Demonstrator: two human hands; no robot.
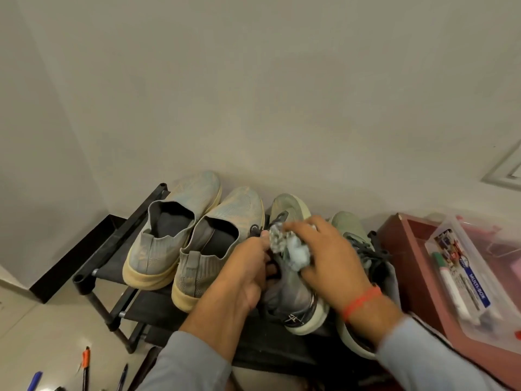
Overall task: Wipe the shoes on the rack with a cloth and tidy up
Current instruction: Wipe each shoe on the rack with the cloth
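Grey sleeves reach in over the black shoe rack [112,238], where the left hand [248,266] curls around the collar of a grey-green lace-up sneaker [293,294] to steady it. The right hand [329,249] bunches a crumpled cloth [287,246] against that sneaker's tongue. Its mate [349,230] sits just beside it on the right, and two knit slip-ons [174,230] stand to the left. A hard scrub could shove the sneaker into its neighbours or snag the laces.

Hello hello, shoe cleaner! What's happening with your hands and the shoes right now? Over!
Left hand gripping the laced sneaker on the rack. Right hand pressing the cloth onto it. Nothing blocking.
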